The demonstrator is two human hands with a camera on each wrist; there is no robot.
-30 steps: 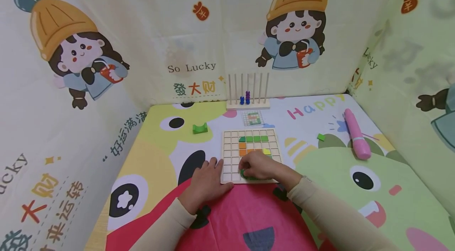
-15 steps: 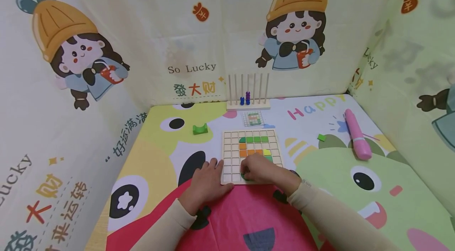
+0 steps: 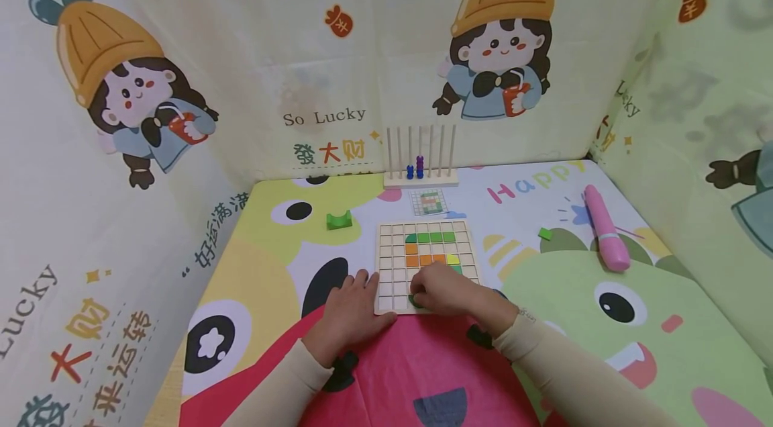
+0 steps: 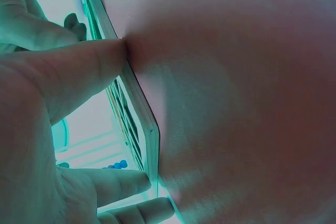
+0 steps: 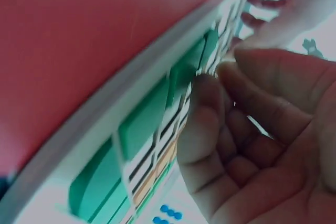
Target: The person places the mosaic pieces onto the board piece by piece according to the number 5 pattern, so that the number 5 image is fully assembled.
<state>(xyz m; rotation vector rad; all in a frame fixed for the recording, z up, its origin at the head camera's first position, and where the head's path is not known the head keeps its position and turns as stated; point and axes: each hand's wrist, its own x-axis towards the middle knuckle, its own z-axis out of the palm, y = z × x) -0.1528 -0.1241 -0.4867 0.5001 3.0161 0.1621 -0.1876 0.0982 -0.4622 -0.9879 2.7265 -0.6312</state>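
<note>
A wooden grid board [image 3: 386, 282] lies in front of me with green, orange and yellow tiles in its cells. My left hand [image 3: 352, 306] rests at its near left corner; in the left wrist view the thumb [image 4: 100, 61] touches one edge and straight fingers [image 4: 123, 184] touch another. My right hand [image 3: 445, 289] is over the near row, fingers curled. Its thumb and finger pinch at a green tile [image 5: 187, 66], fingertips right at the tile's edge. More green tiles [image 5: 144, 121] lie along that row, partly hidden by this hand in the head view.
Behind the board lie a small pattern card [image 3: 429, 201] and a pegged wooden rack [image 3: 395, 180] with blue and purple beads. A green arched block [image 3: 339, 219] is at left. A loose green tile [image 3: 545, 233] and a pink pen-shaped object [image 3: 606, 229] are at right.
My right hand has shifted slightly to the right over the near row, its fingertips staying by the green tile. The left hand has stayed at the board's corner.
</note>
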